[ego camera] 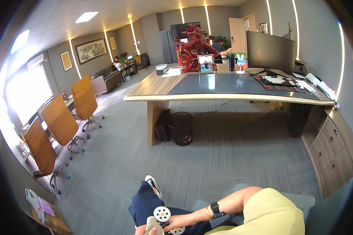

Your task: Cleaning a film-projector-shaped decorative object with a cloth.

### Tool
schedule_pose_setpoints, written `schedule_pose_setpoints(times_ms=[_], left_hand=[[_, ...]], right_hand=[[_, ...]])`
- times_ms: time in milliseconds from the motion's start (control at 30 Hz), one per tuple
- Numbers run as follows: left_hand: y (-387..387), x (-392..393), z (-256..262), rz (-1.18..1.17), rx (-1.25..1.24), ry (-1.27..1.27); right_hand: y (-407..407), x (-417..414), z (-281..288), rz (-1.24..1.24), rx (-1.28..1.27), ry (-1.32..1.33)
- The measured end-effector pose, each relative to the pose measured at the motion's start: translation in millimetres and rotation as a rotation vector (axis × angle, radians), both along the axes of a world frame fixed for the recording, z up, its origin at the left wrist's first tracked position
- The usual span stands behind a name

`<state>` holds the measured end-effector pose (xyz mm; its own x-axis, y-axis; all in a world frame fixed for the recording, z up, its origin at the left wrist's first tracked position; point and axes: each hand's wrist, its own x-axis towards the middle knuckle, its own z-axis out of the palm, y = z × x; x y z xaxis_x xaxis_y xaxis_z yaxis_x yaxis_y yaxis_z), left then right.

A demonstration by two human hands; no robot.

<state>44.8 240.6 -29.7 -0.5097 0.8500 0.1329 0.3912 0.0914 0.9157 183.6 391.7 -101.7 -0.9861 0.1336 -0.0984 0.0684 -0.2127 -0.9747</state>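
Note:
Low in the head view, my right hand [176,222], with a black watch and a gold bracelet at the wrist, reaches in from the right. It is closed on a dark part between two round white discs with holes [162,214], over my dark blue trousers [147,202]. What the discs belong to is partly hidden. Beside it, my left hand [141,230] shows only its fingers at the bottom edge, holding a grey-beige, stone-like piece [153,224] close to the upper disc.
A large desk [223,97] with a curved monitor [270,53], keyboard [278,80] and red carved sculpture [192,50] stands ahead. Beneath are a mesh waste bin [181,129] and computer tower [162,126]. Orange chairs [60,120] line the left; a cardboard box [56,220] is lower left. Two people are farther back.

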Motion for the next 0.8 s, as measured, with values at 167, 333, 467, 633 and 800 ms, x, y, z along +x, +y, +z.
schedule_pose_setpoints(times_ms=[167, 333, 467, 633, 800], left_hand=[[33.8, 14.8, 1.6, 0.027, -0.098, -0.197], [69.1, 26.4, -15.1, 0.055, -0.097, -0.272], [90.6, 30.6, -25.9, 0.039, -0.07, -0.335], [100.3, 27.3, -34.2, -0.128, -0.181, -0.411], [102.6, 11.5, -34.0, -0.471, -0.102, -0.371]], right_hand=[[18.8, 20.0, 27.4, -0.183, -0.115, -0.082], [44.4, 46.2, 26.4, -0.303, 0.178, -0.173], [59.9, 53.8, 14.2, -0.379, 0.175, -0.229], [71.7, 64.6, 2.6, -0.465, 0.158, -0.229], [81.1, 67.8, -12.6, -0.474, 0.045, -0.268]])
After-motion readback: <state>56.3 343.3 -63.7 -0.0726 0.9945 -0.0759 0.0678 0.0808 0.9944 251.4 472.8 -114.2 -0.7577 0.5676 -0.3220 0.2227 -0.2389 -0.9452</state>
